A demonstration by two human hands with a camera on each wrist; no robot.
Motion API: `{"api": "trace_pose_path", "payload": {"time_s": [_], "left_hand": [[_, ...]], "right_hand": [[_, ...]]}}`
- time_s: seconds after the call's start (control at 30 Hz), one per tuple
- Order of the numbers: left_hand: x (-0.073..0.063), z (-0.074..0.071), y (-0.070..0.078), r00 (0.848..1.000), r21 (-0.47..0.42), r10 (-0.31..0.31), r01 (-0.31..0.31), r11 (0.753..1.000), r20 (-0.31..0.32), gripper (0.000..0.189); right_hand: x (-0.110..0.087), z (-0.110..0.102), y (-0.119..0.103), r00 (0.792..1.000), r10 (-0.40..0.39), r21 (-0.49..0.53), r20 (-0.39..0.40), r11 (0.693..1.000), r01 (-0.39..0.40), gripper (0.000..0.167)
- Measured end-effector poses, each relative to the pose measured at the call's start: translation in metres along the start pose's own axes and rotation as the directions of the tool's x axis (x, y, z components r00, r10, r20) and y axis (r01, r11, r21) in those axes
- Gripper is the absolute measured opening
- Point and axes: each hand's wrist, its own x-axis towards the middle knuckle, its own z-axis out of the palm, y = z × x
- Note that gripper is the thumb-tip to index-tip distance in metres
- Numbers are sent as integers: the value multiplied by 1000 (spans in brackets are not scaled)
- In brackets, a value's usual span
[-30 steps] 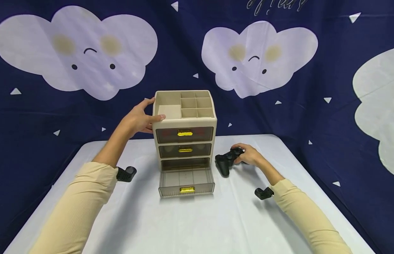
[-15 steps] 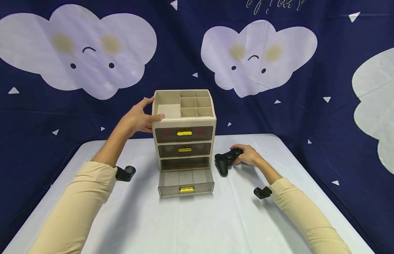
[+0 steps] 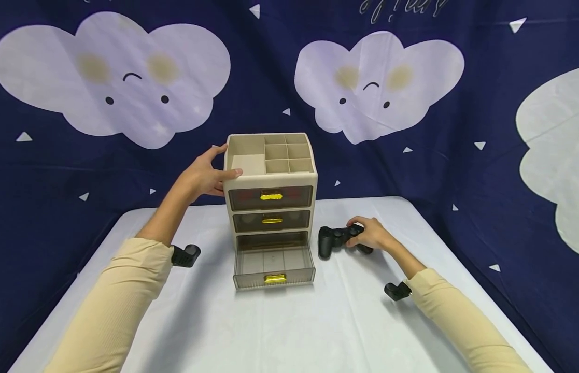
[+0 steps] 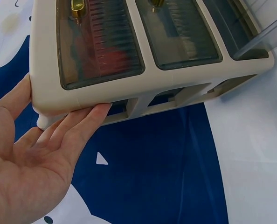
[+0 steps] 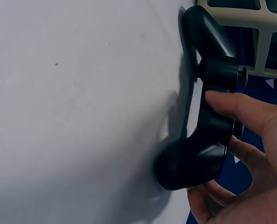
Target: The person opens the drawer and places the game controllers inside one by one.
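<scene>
A cream desktop drawer organizer [image 3: 270, 180] stands upright on the table, its bottom drawer [image 3: 275, 264] pulled out. My left hand [image 3: 202, 175] holds the organizer's top left corner, the thumb over the upper rim and other fingers against the side. In the left wrist view, those fingers [image 4: 85, 123] lie along the side wall. Right of the organizer, my right hand [image 3: 369, 233] grips a black game controller [image 3: 335, 238] across its middle, thumb on the near side. The right wrist view shows the controller [image 5: 213, 112] close to the tabletop; whether it touches is unclear.
The white tabletop [image 3: 270, 331] extends around the organizer. Behind it hangs a dark blue cloth [image 3: 266, 67] printed with clouds. Something red [image 4: 110, 63] shows through the organizer's top drawer front. Several small compartments [image 3: 288, 151] divide the organizer's top.
The right hand has shifted slightly right and turned the controller, which now lies more nearly side-on, with both handles showing. The left hand and organizer have stayed put.
</scene>
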Motion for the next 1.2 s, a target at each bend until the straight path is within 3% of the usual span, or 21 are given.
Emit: {"api": "trace_pose_path", "payload": {"time_s": [0.2,0.83,1.2], "left_hand": [[0,0,-1,1000,-4,1,-1,1000,6,92],[1,0,-2,1000,-3,0,0,1000,-3,91],[0,0,-2,1000,2,5,-5,1000,0,92]], "right_hand": [[-6,0,-4,999,27,-23,42,999,-26,59],[-27,3,-12,994,111,-13,10,994,-111,55],[-36,-18,-28,995,95,-38,-13,995,-95,58]]}}
